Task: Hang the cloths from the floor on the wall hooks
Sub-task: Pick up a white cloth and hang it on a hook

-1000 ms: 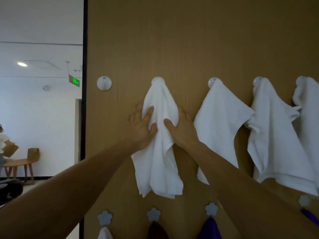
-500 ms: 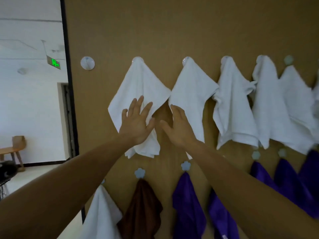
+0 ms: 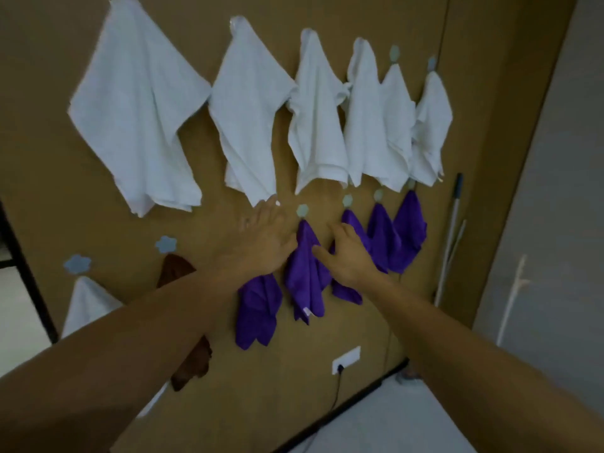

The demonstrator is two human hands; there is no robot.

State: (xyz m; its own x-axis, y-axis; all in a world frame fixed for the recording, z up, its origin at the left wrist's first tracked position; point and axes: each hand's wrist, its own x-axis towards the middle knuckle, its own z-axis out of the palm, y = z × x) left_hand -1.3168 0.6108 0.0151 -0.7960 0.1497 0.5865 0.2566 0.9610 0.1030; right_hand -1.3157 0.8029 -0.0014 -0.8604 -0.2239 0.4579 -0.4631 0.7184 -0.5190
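Head camera now looks lower on the brown wall panel (image 3: pixel 457 158) than it did a second ago. Then both hands pressed a white cloth under the upper hooks; now they have dropped to the lower row. The left hand (image 3: pixel 261 243) lies flat and open, fingers spread, over the top of one purple cloth (image 3: pixel 256 308). The right hand (image 3: pixel 348 256) is open too, palm to the panel, thumb against the purple cloth (image 3: pixel 305 273) hanging between the two hands from a pale flower-shaped hook (image 3: pixel 302 210). Neither hand grips anything; they seem to be smoothing what already hangs.

That shift suggests the top row is done and the person is tidying the lower one, so the task looks close to its end. No cloth shows on the small strip of floor (image 3: pixel 408 420) in view below the right arm.

Counted: six white cloths hang above the hands, the leftmost one (image 3: pixel 137 109) up and left of the left hand; a seventh white cloth (image 3: pixel 85 305) hangs low, left of the left forearm. Five purple cloths hang in the lower row, three of them to the right of the right hand. One brown cloth (image 3: pixel 175 271) hangs partly behind the left forearm. A wall socket (image 3: pixel 346 358) sits below the hands.
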